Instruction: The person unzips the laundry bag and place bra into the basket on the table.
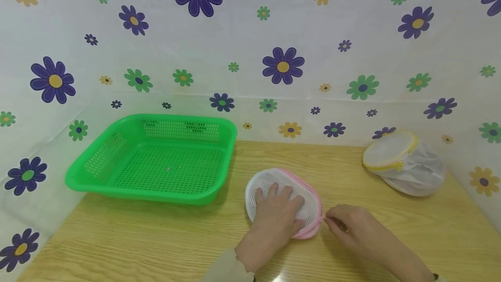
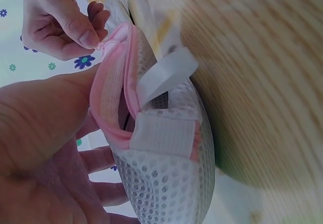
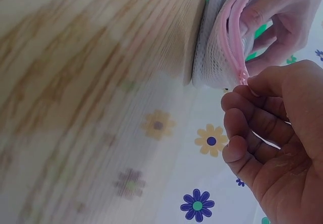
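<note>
On the table (image 1: 117, 238), spread left hand (image 1: 275, 210) rests on mesh bag (image 1: 312, 206), right hand (image 1: 358, 227) pinches zipper pull (image 1: 322, 219), and pink zip (image 2: 132, 62) stands part-open.

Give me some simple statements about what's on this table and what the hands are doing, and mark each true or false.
1. The left hand rests with spread fingers on the pink-trimmed mesh bag. True.
2. The right hand pinches the pink zipper pull. True.
3. The pink-trimmed mesh bag is zipped completely closed. False: the left wrist view shows its opening gaping.
4. The green basket and the yellow-trimmed bag both sit on the table. True.
5. The green basket stands to the right of both hands. False: it stands to their left.
</note>
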Action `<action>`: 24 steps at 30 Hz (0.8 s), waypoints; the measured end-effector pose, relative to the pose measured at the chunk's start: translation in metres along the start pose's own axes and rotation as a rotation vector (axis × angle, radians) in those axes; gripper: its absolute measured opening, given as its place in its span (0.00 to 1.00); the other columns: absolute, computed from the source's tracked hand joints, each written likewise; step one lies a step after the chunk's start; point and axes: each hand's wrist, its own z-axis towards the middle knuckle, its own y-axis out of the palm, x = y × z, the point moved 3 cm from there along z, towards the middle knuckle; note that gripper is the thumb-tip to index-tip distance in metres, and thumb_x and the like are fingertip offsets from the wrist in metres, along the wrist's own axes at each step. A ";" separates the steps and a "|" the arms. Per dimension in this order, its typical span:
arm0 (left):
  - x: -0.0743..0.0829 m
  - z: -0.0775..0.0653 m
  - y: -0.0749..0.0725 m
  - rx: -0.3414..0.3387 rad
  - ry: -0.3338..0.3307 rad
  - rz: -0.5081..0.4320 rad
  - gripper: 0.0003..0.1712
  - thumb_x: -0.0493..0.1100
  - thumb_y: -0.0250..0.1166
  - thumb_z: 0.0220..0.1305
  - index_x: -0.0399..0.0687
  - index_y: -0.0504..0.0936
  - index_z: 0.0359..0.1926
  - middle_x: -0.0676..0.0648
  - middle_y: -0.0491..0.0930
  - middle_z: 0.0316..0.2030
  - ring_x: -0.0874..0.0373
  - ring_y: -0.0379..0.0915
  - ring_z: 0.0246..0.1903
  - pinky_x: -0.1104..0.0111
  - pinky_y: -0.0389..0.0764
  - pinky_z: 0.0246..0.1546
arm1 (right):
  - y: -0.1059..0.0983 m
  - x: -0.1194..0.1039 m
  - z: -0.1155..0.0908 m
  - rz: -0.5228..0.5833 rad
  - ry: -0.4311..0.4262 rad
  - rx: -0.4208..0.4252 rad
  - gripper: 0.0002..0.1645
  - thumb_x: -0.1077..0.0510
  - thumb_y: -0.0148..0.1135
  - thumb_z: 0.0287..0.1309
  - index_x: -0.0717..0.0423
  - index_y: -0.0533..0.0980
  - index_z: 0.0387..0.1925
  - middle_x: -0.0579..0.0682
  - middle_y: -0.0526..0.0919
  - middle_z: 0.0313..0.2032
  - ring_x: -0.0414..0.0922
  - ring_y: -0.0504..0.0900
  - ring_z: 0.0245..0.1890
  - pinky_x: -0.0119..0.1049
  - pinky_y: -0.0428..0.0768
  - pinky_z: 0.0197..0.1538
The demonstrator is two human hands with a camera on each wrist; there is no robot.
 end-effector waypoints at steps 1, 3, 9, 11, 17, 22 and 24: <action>0.000 0.000 0.000 0.001 0.002 0.003 0.28 0.60 0.71 0.62 0.62 0.80 0.61 0.49 0.77 0.64 0.41 0.68 0.69 0.33 0.71 0.62 | 0.000 0.000 0.000 -0.002 0.000 0.003 0.10 0.68 0.69 0.55 0.49 0.82 0.31 0.30 0.75 0.24 0.23 0.67 0.26 0.18 0.70 0.28; 0.000 0.000 0.000 0.004 0.007 0.007 0.28 0.61 0.71 0.61 0.62 0.81 0.61 0.49 0.78 0.63 0.41 0.68 0.69 0.34 0.71 0.62 | 0.000 0.000 0.000 -0.002 0.002 0.007 0.10 0.68 0.69 0.55 0.49 0.82 0.31 0.30 0.76 0.24 0.22 0.67 0.26 0.18 0.70 0.28; -0.001 0.000 0.001 0.009 0.012 0.011 0.27 0.60 0.72 0.60 0.63 0.81 0.59 0.50 0.78 0.62 0.42 0.69 0.68 0.34 0.71 0.61 | 0.000 0.001 -0.001 0.002 0.019 0.005 0.09 0.68 0.70 0.55 0.50 0.82 0.31 0.31 0.77 0.25 0.22 0.67 0.27 0.19 0.72 0.28; -0.001 0.000 0.001 0.010 0.014 0.015 0.27 0.60 0.72 0.61 0.63 0.81 0.59 0.50 0.78 0.63 0.42 0.69 0.68 0.34 0.71 0.61 | 0.000 0.001 -0.001 0.001 0.022 0.002 0.09 0.68 0.70 0.56 0.50 0.82 0.31 0.31 0.77 0.25 0.22 0.67 0.27 0.20 0.72 0.27; -0.002 0.000 0.002 0.011 0.025 0.029 0.27 0.60 0.72 0.61 0.63 0.81 0.59 0.50 0.78 0.63 0.42 0.70 0.68 0.34 0.72 0.61 | 0.000 0.002 -0.001 0.001 0.016 0.011 0.10 0.68 0.70 0.55 0.50 0.83 0.32 0.31 0.77 0.25 0.22 0.67 0.26 0.18 0.71 0.27; -0.003 0.000 0.002 0.011 0.037 0.035 0.26 0.60 0.72 0.61 0.63 0.81 0.59 0.50 0.78 0.64 0.42 0.70 0.68 0.34 0.72 0.61 | 0.000 0.002 0.000 0.003 0.020 0.011 0.10 0.68 0.70 0.56 0.49 0.83 0.32 0.30 0.76 0.25 0.22 0.67 0.26 0.18 0.70 0.28; -0.004 0.000 0.001 0.015 0.043 0.042 0.26 0.60 0.72 0.61 0.63 0.81 0.59 0.50 0.78 0.63 0.42 0.70 0.67 0.34 0.72 0.61 | 0.000 0.002 0.001 0.002 0.021 0.016 0.10 0.68 0.70 0.56 0.48 0.83 0.31 0.30 0.75 0.25 0.22 0.67 0.26 0.18 0.70 0.28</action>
